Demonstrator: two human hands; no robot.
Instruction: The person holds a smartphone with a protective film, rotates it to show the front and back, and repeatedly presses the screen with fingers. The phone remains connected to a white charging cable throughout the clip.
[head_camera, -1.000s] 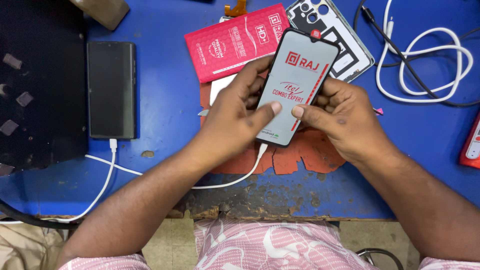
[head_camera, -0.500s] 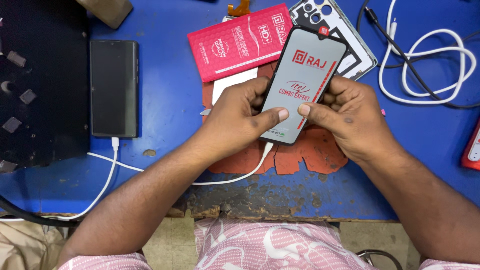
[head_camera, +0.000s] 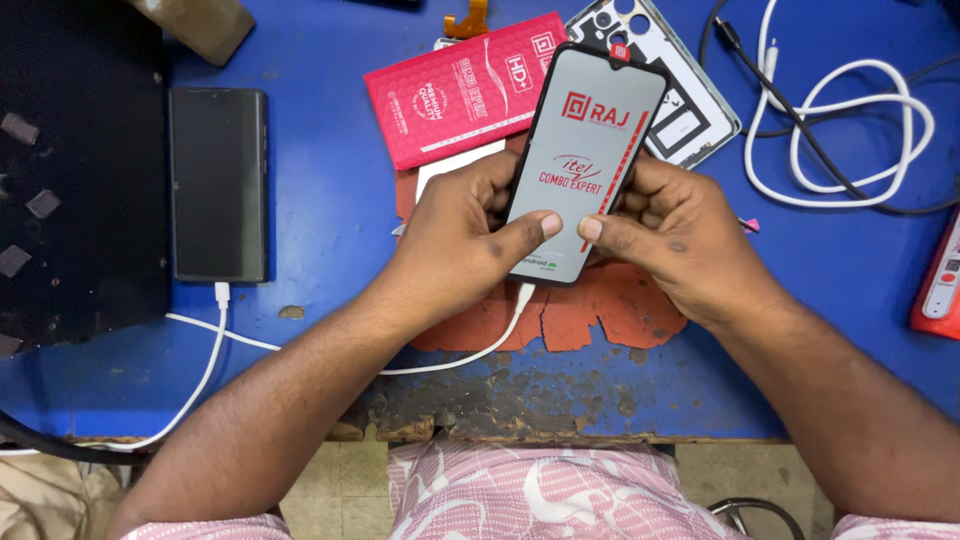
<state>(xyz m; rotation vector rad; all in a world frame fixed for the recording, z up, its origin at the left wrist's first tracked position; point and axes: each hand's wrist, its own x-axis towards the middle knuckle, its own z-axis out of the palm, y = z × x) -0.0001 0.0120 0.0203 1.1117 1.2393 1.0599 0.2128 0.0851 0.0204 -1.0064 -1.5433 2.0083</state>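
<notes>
I hold a black-framed phone display (head_camera: 585, 150) with a grey printed film on its face, tilted slightly to the right above the blue bench. My left hand (head_camera: 460, 240) grips its left edge with the thumb pressed on the lower screen. My right hand (head_camera: 680, 235) grips the right edge, its thumb tip meeting the left thumb near the bottom. A white cable (head_camera: 470, 355) runs from the bottom of the display toward the left. Under my hands lies a torn orange mat (head_camera: 610, 310).
A pink-red flat box (head_camera: 455, 85) lies behind the display, next to an opened phone back frame (head_camera: 695, 105). A dark phone (head_camera: 218, 185) lies at left on a charging cable, beside a black mat (head_camera: 70, 170). Coiled white and black cables (head_camera: 840, 130) sit at right, a red device (head_camera: 942, 280) at the right edge.
The display and both hands have drifted slightly up and to the right in view. The grip of both hands looks the same.
</notes>
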